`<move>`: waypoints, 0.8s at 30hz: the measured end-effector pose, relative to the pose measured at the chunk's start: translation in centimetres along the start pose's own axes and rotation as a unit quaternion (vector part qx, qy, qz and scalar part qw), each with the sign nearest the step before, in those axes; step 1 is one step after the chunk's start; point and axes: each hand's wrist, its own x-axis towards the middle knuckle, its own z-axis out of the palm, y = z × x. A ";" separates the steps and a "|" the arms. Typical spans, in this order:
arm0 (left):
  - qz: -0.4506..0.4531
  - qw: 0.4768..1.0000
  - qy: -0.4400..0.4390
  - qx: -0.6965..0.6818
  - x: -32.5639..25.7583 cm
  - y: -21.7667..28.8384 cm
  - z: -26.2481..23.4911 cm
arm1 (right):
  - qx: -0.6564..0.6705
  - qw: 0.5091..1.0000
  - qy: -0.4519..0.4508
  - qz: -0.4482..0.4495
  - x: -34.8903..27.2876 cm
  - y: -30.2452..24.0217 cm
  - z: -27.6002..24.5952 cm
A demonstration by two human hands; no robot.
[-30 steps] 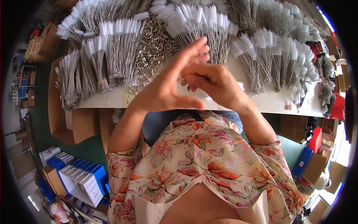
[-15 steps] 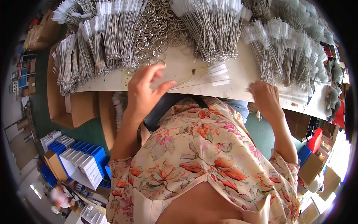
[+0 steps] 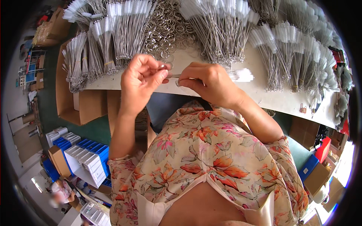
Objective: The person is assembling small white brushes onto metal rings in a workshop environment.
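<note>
My left hand (image 3: 138, 83) is closed in a pinch over the table's front edge, with a metal split ring (image 3: 169, 66) at its fingertips. Close beside it, my right hand (image 3: 213, 81) grips a few thin wire brushes (image 3: 243, 75); their white bristle ends stick out to the right. The wire stems reach left toward my left thumb, and whether they touch it I cannot tell. A small shiny loop shows under my right fingertips, too small to make out. Beyond my hands lies a heap of loose metal rings (image 3: 166, 32).
Bundles of wire brushes (image 3: 126, 32) stand left of the rings, with more brushes (image 3: 217, 30) behind my right hand and at the right (image 3: 294, 52). A cardboard box (image 3: 71, 105) sits below the table's left end. Blue and white bins (image 3: 85, 160) stand on the floor at left.
My right hand has moved left from the table's right side and now grips the brushes that lay on the table. My left hand has closed from spread fingers to a pinch on a ring.
</note>
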 end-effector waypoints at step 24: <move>0.303 0.931 -0.095 0.182 3.1 4.8 2.6 | 0.436 0.892 -0.026 0.117 0.6 -0.4 -5.6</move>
